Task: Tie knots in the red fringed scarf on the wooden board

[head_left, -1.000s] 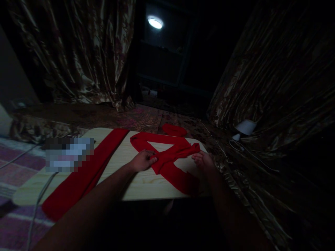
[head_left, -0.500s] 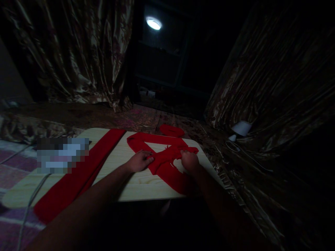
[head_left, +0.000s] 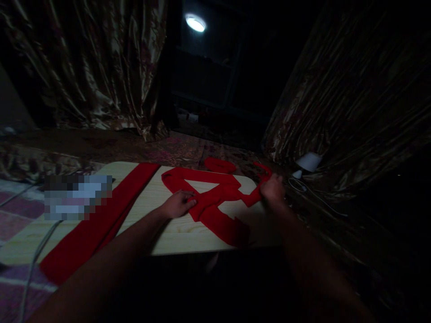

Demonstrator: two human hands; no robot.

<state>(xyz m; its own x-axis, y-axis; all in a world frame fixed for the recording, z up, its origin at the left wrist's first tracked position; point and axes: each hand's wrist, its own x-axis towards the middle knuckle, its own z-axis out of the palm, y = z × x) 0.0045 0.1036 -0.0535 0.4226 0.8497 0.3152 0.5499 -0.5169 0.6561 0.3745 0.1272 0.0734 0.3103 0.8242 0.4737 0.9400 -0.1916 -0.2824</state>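
Note:
A long red cloth strip lies crossed over itself in a loop on a pale wooden board. My left hand is closed on the strip where it crosses, pressing it to the board. My right hand is closed around one end of the same strip at the board's right edge, and that end stands up a little out of my fist. A second, wider red strip lies flat and slanted across the left part of the board, apart from both hands.
A small red piece lies just past the board's far edge. A white object with a thin cable sits at the right. Shiny patterned curtains hang at left and right, with a dark opening and a ceiling lamp between. A grey cable crosses the board's left corner.
My right hand has taken hold of the strip's end near the middle and pulled it out to the right edge of the board. My left hand has stayed on the crossing.

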